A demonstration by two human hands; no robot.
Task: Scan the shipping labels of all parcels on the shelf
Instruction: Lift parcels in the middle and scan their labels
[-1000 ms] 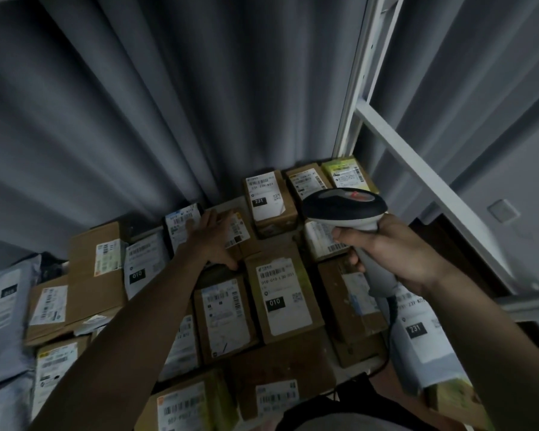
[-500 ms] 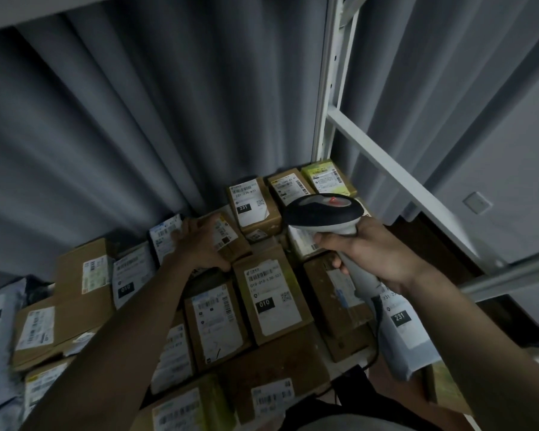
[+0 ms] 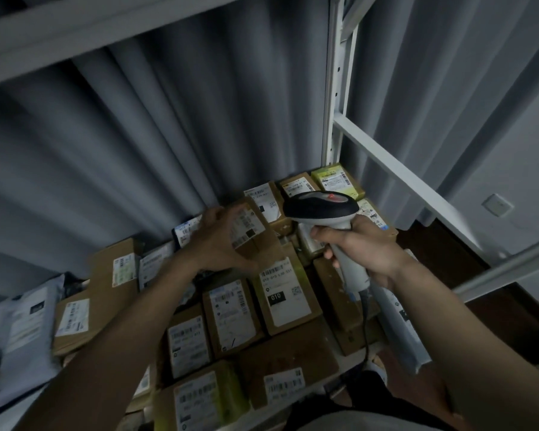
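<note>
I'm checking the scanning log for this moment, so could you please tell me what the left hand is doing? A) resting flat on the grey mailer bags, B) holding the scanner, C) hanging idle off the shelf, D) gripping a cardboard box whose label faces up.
D: the left hand has its fingers and thumb curled round a tilted box at the back, label showing, while the right hand holds the scanner.
</note>
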